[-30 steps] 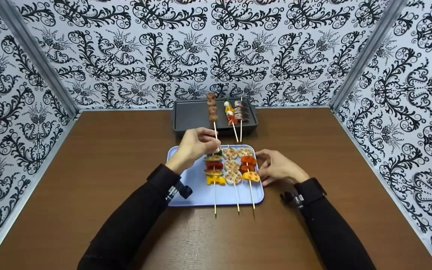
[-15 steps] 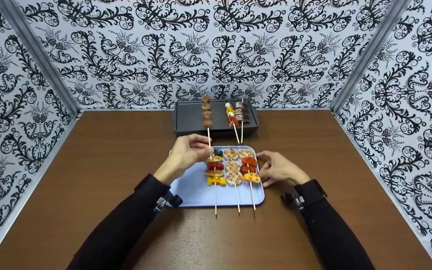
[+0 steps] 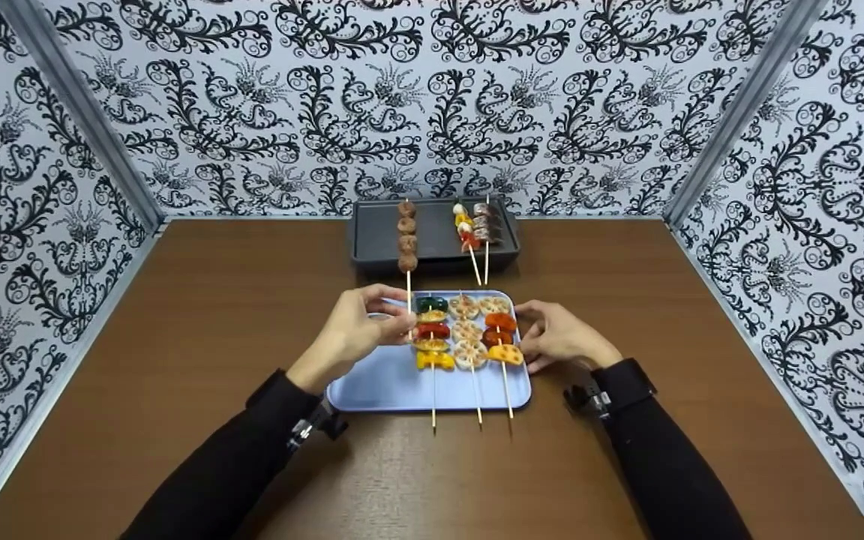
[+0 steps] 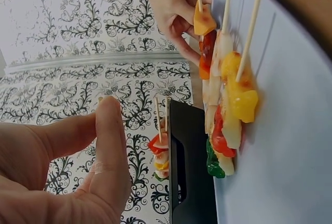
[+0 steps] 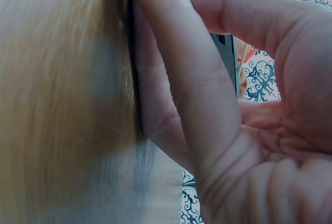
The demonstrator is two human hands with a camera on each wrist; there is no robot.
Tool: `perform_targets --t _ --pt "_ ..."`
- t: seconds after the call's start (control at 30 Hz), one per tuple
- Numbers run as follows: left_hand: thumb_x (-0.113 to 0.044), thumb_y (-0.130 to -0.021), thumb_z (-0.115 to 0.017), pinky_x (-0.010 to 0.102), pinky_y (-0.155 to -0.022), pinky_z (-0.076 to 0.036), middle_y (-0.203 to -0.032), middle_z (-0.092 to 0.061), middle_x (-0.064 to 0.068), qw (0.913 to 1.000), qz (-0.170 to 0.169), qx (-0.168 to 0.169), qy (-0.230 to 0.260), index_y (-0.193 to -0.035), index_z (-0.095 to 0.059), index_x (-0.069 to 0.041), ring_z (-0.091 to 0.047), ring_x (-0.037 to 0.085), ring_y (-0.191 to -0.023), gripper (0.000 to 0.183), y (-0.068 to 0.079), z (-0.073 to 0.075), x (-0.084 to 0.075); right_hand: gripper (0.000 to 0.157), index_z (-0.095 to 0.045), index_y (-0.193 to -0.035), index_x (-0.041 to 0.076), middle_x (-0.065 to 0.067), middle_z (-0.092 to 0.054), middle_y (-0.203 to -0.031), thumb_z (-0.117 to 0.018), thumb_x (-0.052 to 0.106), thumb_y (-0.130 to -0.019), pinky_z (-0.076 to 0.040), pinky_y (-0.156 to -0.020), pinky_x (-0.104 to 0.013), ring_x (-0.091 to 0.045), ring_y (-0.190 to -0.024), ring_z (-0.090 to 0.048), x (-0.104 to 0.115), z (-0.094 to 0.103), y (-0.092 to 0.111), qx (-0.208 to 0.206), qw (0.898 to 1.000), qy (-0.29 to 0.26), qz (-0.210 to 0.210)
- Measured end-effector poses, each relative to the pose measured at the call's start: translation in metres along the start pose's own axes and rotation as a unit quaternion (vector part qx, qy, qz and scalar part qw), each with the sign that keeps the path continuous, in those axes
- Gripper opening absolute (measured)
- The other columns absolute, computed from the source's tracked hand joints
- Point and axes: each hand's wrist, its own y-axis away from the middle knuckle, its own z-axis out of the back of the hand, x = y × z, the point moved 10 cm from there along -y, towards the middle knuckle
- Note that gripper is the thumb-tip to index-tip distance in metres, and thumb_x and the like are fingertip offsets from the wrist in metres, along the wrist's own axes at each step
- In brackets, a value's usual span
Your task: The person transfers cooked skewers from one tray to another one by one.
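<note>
My left hand (image 3: pixel 353 326) pinches the bare stick of a meatball skewer (image 3: pixel 407 244) between thumb and fingers. Its browned balls point away from me and overlap the dark grill plate (image 3: pixel 372 225) in the head view. Below that hand lies a light blue tray (image 3: pixel 379 386). On its right half are a mixed vegetable skewer (image 3: pixel 432 330), lotus root slices (image 3: pixel 468 330) on a stick, and an orange and red vegetable skewer (image 3: pixel 501 337). My right hand (image 3: pixel 563 334) holds the tray's right edge with bent fingers; in the right wrist view those fingers (image 5: pixel 192 68) lie along the rim.
On the right of the grill plate rest a colourful skewer (image 3: pixel 464 225) and a dark-and-white skewer (image 3: pixel 484 221), their sticks overhanging its front. Sticks also overhang the tray's front edge. Patterned walls (image 3: pixel 432 97) enclose the brown table (image 3: pixel 199 300) at the back and sides.
My left hand has moved left and toward me with the meatball skewer, uncovering the green end of the mixed vegetable skewer. My right hand stays at the tray's edge.
</note>
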Motion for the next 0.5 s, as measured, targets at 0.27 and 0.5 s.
perform_targets --t 0.27,0.5 --pt "0.001 -0.084 -0.077 0.042 -0.077 -0.064 -0.102 -0.067 0.019 1.0 0.005 0.002 -0.003 -0.12 -0.065 -0.002 -0.074 0.026 -0.084 0.039 0.015 0.009 0.011 0.077 -0.036 -0.15 0.008 -0.02 -0.067 -0.092 -0.072 -0.005 -0.083 -0.063 -0.067 -0.046 -0.029 -0.071 -0.073 -0.001 -0.001 0.0 0.003 1.0 0.007 0.0" --pt "-0.001 -0.085 -0.076 0.041 -0.077 -0.064 -0.102 -0.068 0.02 0.9996 0.023 0.004 -0.017 -0.121 -0.065 -0.001 -0.074 0.024 -0.081 0.038 0.025 0.014 0.024 0.078 -0.036 -0.151 0.008 -0.024 -0.067 -0.094 -0.072 -0.006 -0.083 -0.063 -0.068 -0.047 -0.03 -0.071 -0.073 0.001 0.0 0.0 -0.001 1.0 0.011 -0.007"
